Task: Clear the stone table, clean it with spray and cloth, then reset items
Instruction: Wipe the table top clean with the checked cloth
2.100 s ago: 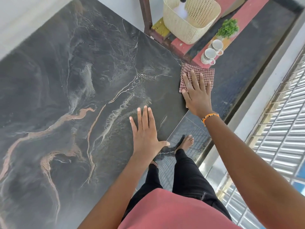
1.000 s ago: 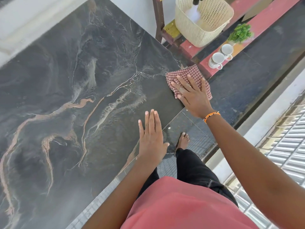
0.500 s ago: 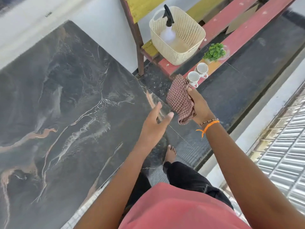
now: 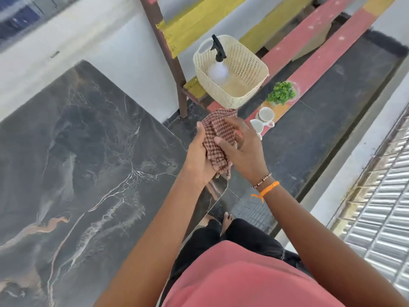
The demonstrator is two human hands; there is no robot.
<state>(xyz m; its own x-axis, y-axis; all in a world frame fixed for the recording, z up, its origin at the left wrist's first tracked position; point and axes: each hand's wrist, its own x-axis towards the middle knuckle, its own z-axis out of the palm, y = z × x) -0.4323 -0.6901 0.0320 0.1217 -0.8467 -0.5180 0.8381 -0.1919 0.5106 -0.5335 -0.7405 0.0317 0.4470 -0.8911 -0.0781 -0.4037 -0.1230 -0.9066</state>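
My left hand (image 4: 200,160) and right hand (image 4: 242,151) both clutch the checked cloth (image 4: 218,138), bunched between them above the stone worktop (image 4: 77,151) corner. The spray bottle (image 4: 218,63) stands in the cream basket (image 4: 250,69).

White plastered wall (image 4: 124,41) beyond hands, daylit, pale and even. Dark speckled stone floor strip (image 4: 314,129) ahead-right of hands, running diagonally. Painted wooden bench (image 4: 309,34), red and yellow slats on brown upright post (image 4: 174,69), stands against wall past hands. White ledge (image 4: 363,147) borders floor strip on right. Metal-barred grille over corrugated sheeting (image 4: 380,202) far right, below hand level. Dark glossy window pane (image 4: 17,18) at upper left corner. Bright, soft daylight throughout.
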